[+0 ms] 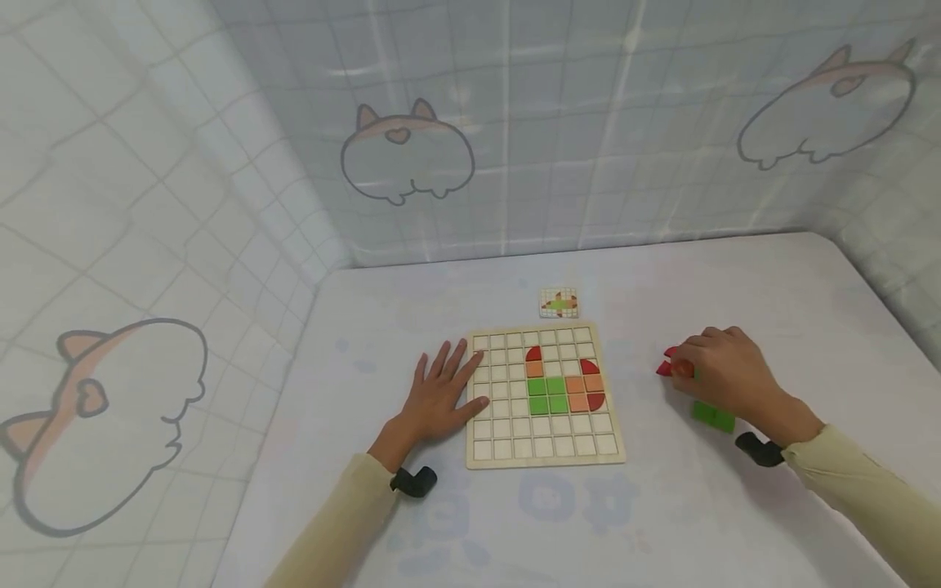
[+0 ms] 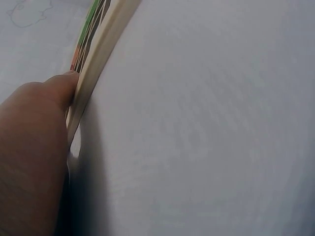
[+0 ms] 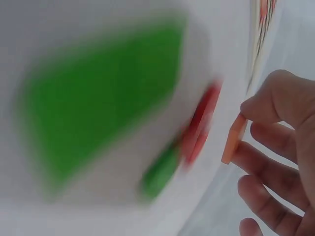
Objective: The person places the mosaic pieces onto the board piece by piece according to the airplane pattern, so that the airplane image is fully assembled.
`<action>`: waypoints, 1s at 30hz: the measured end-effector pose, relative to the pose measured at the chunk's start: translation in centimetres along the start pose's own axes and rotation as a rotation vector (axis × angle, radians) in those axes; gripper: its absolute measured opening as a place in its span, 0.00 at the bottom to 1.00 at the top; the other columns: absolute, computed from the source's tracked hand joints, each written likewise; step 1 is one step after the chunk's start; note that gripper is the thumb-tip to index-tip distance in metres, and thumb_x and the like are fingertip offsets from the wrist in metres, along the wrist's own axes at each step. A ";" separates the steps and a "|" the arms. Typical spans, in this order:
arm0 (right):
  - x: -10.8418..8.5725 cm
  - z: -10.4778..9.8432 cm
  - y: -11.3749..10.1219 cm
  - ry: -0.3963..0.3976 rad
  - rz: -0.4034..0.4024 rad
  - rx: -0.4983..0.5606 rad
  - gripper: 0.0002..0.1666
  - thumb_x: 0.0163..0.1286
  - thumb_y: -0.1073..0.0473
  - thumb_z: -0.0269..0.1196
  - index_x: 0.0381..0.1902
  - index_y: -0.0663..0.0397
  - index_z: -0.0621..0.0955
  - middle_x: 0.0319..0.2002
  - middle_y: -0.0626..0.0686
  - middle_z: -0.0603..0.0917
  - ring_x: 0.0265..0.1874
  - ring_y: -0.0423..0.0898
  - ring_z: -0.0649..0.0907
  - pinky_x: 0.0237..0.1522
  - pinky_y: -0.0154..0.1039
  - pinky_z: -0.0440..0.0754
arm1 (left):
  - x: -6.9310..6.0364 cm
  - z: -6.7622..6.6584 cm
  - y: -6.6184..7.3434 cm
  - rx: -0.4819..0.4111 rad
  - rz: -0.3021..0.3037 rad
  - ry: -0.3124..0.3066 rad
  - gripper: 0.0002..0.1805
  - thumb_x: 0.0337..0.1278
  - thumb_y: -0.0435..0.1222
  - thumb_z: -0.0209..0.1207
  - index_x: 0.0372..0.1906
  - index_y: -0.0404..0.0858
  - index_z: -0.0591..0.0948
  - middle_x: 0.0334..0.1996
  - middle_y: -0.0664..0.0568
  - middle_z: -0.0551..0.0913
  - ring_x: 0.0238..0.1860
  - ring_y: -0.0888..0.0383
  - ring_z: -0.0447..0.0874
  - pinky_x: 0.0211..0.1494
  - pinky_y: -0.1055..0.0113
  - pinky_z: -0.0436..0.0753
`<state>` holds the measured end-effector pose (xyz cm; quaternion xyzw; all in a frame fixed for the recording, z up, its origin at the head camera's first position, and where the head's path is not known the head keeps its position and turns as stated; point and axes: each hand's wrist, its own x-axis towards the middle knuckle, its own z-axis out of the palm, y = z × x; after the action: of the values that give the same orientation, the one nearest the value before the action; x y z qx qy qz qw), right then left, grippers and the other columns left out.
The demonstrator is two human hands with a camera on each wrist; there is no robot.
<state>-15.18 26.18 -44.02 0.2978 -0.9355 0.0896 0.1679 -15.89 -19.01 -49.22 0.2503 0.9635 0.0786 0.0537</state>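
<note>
A wooden grid board [image 1: 507, 449] lies on the table, holding green squares [image 1: 547, 395], orange squares [image 1: 577, 392] and red rounded pieces [image 1: 590, 367]. Spread over its left edge, my left hand [image 1: 434, 400] rests with fingers straight, its thumb and a finger touching the board. Off to the board's right, my right hand [image 1: 724, 371] pinches an orange square tile [image 3: 234, 140] between thumb and fingers. Loose red pieces [image 1: 665, 367] lie beside that hand. Green pieces [image 1: 713, 416] are beneath it, partly hidden from the head view and blurred in the right wrist view.
A small pattern card [image 1: 559, 303] lies just behind the board, showing a coloured grid figure. The white table [image 1: 412, 531] meets curtain-like tiled-print walls [image 1: 529, 163] at the back and sides. Each wrist carries a black strap mount [image 1: 415, 482].
</note>
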 end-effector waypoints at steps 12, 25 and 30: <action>5.2 3.2 -10.0 -0.081 -0.287 0.205 0.09 0.48 0.57 0.76 0.25 0.46 0.85 0.24 0.40 0.80 0.24 0.39 0.75 0.29 0.37 0.72 | 0.0 0.1 0.0 0.011 -0.011 -0.011 0.44 0.66 0.69 0.36 0.80 0.53 0.46 0.79 0.49 0.38 0.77 0.46 0.31 0.71 0.38 0.35; 6.0 5.5 -14.8 -0.094 -0.442 0.298 0.02 0.55 0.58 0.72 0.28 0.45 0.88 0.28 0.42 0.84 0.28 0.39 0.81 0.30 0.32 0.77 | -0.1 -0.2 0.2 0.019 0.002 0.005 0.44 0.66 0.69 0.36 0.80 0.53 0.47 0.79 0.48 0.40 0.77 0.45 0.33 0.71 0.37 0.39; 6.1 5.7 -14.9 -0.170 -0.428 0.325 0.02 0.58 0.60 0.72 0.31 0.48 0.88 0.33 0.45 0.83 0.33 0.40 0.81 0.36 0.32 0.80 | -0.1 -0.1 0.2 0.008 0.000 0.010 0.44 0.66 0.68 0.37 0.80 0.53 0.47 0.79 0.48 0.40 0.77 0.45 0.33 0.71 0.37 0.38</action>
<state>-12.58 9.44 -46.10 0.5181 -0.8354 0.1756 0.0537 -15.75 -18.94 -49.05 0.2501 0.9641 0.0758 0.0480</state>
